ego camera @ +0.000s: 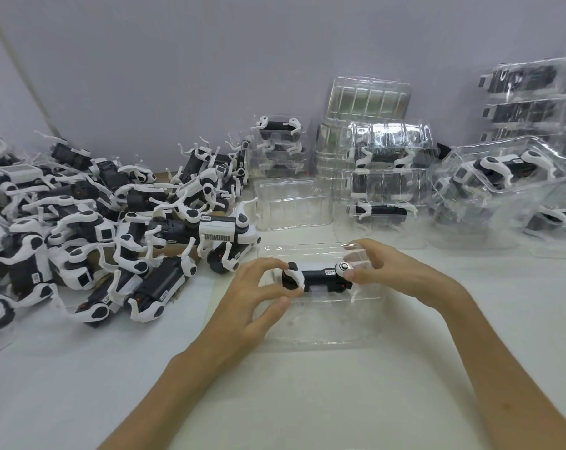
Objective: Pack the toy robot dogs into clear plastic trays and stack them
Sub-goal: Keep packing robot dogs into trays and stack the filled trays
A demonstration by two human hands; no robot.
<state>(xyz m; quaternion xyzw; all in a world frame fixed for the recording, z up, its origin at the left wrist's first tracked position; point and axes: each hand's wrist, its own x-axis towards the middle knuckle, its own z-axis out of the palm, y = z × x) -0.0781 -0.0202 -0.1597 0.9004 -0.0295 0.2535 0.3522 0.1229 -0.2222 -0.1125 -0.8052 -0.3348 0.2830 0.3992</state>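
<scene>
Matte white tabletop (307,401), glossy clear tray (324,332) (thin, rounded corners), hard black-and-white toy dog (319,277) inside, left hand (259,287) fingers curled round one end, right hand (395,274) pinching the other.

white tabletop (307,401) | pale lilac-grey wall (177,60) behind it | thin pale strip (13,58) slanting across wall, upper left

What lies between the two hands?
In the head view, a toy robot dog lies between the left hand and the right hand, inside the clear tray.
</scene>
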